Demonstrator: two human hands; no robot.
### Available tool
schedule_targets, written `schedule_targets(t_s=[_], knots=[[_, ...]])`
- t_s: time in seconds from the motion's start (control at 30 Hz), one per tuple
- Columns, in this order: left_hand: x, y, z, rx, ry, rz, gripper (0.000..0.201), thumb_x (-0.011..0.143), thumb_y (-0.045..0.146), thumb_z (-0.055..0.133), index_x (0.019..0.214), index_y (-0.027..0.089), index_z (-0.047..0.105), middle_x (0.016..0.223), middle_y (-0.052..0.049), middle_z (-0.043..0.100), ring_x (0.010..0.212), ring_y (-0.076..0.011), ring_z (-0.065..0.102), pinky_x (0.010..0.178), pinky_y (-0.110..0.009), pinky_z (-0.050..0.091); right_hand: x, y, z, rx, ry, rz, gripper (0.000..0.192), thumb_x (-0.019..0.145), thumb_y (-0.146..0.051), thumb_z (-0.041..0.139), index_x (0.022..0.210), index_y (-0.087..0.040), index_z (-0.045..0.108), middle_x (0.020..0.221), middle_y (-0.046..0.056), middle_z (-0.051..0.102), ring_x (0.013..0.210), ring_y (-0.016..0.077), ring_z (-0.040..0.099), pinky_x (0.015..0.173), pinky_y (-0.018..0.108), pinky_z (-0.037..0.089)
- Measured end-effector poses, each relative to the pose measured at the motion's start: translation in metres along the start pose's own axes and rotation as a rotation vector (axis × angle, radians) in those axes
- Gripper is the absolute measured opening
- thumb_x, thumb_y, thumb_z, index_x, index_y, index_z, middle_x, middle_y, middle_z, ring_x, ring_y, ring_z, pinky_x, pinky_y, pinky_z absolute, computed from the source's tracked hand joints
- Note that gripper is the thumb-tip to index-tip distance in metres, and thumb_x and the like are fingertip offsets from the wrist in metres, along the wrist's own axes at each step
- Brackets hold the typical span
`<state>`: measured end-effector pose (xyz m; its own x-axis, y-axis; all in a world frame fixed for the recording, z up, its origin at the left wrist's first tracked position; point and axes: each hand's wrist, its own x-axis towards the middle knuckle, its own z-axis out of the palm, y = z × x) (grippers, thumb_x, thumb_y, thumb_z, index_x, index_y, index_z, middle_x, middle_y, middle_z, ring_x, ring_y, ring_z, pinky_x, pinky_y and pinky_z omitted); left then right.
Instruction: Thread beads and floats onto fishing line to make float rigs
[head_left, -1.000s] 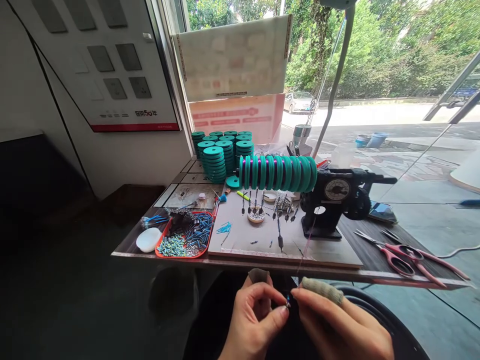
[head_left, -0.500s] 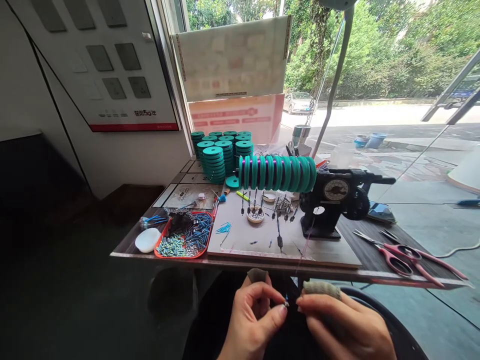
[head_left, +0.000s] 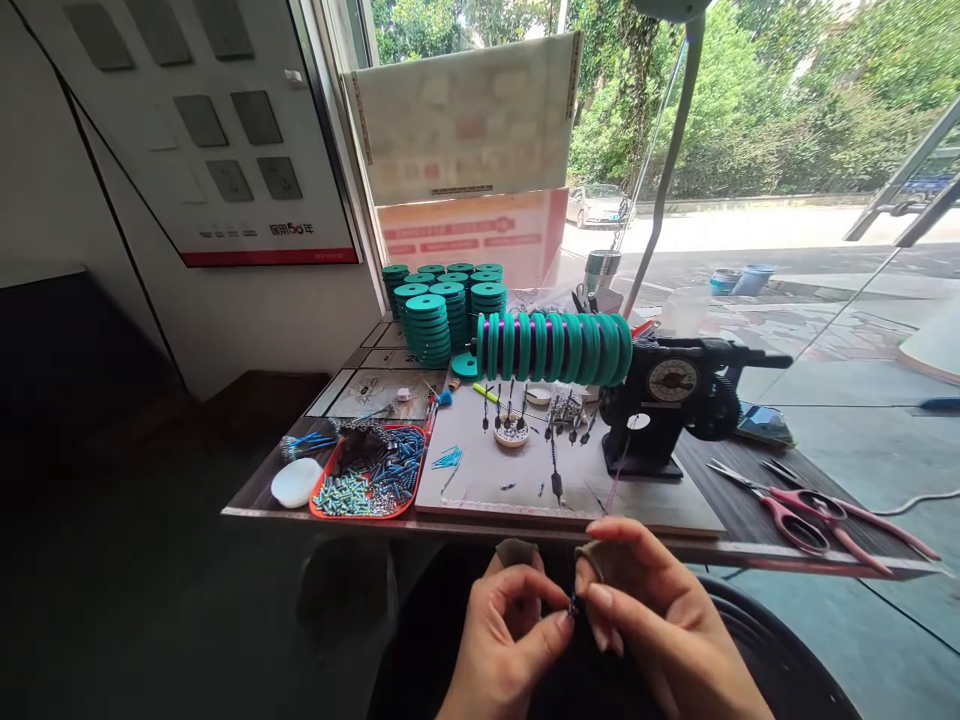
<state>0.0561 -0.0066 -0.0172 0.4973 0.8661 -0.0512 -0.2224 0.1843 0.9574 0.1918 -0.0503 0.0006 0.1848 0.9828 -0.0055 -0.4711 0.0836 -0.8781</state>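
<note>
While both hands pinch a tiny piece [head_left: 574, 604] below the winder [head_left: 660, 400], left hand [head_left: 506, 640] and right hand [head_left: 652, 630] fingertips pressed together; thread [head_left: 616, 478] uncut, tying seemingly unfinished

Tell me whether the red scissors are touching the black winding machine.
Apart. The head view shows the red scissors lying on the table to the right of the black winding machine, with bare tabletop between them.

Teal spools [head_left: 555, 346] looking like glossy plastic; winder [head_left: 660, 405] showing matt black metal. Scissors [head_left: 795, 510] w/ shiny red plastic grips, steel blades. Tabletop [head_left: 750, 515] showing dark wood grain; mat [head_left: 517, 480] looking like dull card. Tray [head_left: 367, 475] shining orange plastic.
</note>
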Motion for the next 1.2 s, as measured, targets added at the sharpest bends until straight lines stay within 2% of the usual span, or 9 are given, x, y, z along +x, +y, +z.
schedule_targets(t_s=[0.1,0.17,0.27,0.33,0.43,0.6,0.93,1.1,1.2], knots=[[0.001,0.002,0.002,-0.014,0.016,-0.005,0.020,0.064,0.036,0.076,0.065,0.017,0.070,0.074,-0.003,0.056,0.077,-0.0185,0.049,0.074,-0.027,0.037,-0.003,-0.004,0.002,0.008,0.020,0.003,0.036,0.072,-0.028,0.073,0.103,-0.027,0.055,0.070,-0.002,0.062,0.046,0.0045,0.048,0.045,0.014,0.039],[0.002,0.004,0.003,-0.015,0.032,0.005,0.021,0.062,0.036,0.077,0.062,0.016,0.070,0.070,-0.002,0.054,0.073,-0.0166,0.047,0.070,-0.026,0.036,-0.006,-0.008,-0.002,-0.085,0.107,-0.063,0.036,0.074,-0.030,0.071,0.106,-0.027,0.055,0.084,0.000,0.065,0.048,0.0051,0.051,0.045,0.015,0.041],[0.002,0.003,0.004,-0.032,0.071,0.004,0.019,0.060,0.034,0.078,0.060,0.016,0.071,0.062,0.001,0.050,0.065,-0.0125,0.042,0.063,-0.022,0.034,-0.012,-0.008,-0.020,-0.369,0.328,-0.300,0.029,0.077,-0.031,0.067,0.104,-0.027,0.060,0.098,0.003,0.065,0.062,0.0102,0.060,0.055,0.017,0.049],[0.001,0.000,0.004,-0.079,0.062,-0.039,0.017,0.061,0.032,0.077,0.062,0.017,0.071,0.058,0.003,0.047,0.058,-0.0093,0.038,0.057,-0.020,0.032,-0.016,-0.001,-0.035,-0.603,0.410,-0.469,0.019,0.076,-0.028,0.068,0.095,-0.027,0.065,0.091,0.002,0.068,0.073,0.0142,0.064,0.062,0.018,0.052],[0.000,-0.005,0.004,-0.178,0.008,-0.099,0.019,0.062,0.034,0.078,0.065,0.017,0.070,0.053,0.005,0.044,0.050,-0.0057,0.032,0.049,-0.018,0.027,-0.021,0.018,-0.044,-0.833,0.332,-0.626,0.006,0.075,-0.029,0.069,0.080,-0.028,0.070,0.080,0.000,0.069,0.070,0.0151,0.066,0.067,0.020,0.053],[0.001,-0.007,0.005,-0.267,-0.005,-0.129,0.021,0.060,0.035,0.080,0.065,0.016,0.070,0.052,0.005,0.045,0.047,-0.0038,0.032,0.044,-0.016,0.023,-0.021,0.037,-0.028,-0.884,0.264,-0.800,0.007,0.079,-0.034,0.066,0.078,-0.029,0.071,0.079,0.000,0.070,0.067,0.0139,0.066,0.065,0.020,0.055],[0.002,-0.004,0.006,-0.192,0.029,-0.099,0.025,0.058,0.038,0.080,0.062,0.016,0.070,0.052,0.004,0.044,0.049,-0.0053,0.034,0.045,-0.016,0.023,-0.009,0.011,-0.013,-1.083,0.272,-0.889,0.010,0.082,-0.017,0.062,0.088,-0.025,0.065,0.077,0.000,0.071,0.061,0.0140,0.067,0.062,0.022,0.056],[0.001,-0.004,0.005,-0.125,0.068,-0.081,0.027,0.057,0.040,0.079,0.061,0.016,0.070,0.057,0.002,0.045,0.051,-0.0070,0.031,0.045,-0.019,0.022,-0.010,0.006,-0.016,-1.352,0.159,-1.063,0.016,0.082,-0.009,0.057,0.091,-0.019,0.066,0.080,0.005,0.073,0.067,0.0162,0.069,0.065,0.024,0.056],[0.001,-0.001,0.006,-0.099,0.081,-0.073,0.026,0.057,0.040,0.079,0.060,0.016,0.070,0.058,0.002,0.045,0.053,-0.0082,0.030,0.049,-0.020,0.026,-0.013,0.004,-0.021,-1.414,0.087,-1.084,0.021,0.083,-0.009,0.054,0.096,-0.018,0.068,0.085,0.008,0.073,0.074,0.0197,0.070,0.068,0.028,0.057]])
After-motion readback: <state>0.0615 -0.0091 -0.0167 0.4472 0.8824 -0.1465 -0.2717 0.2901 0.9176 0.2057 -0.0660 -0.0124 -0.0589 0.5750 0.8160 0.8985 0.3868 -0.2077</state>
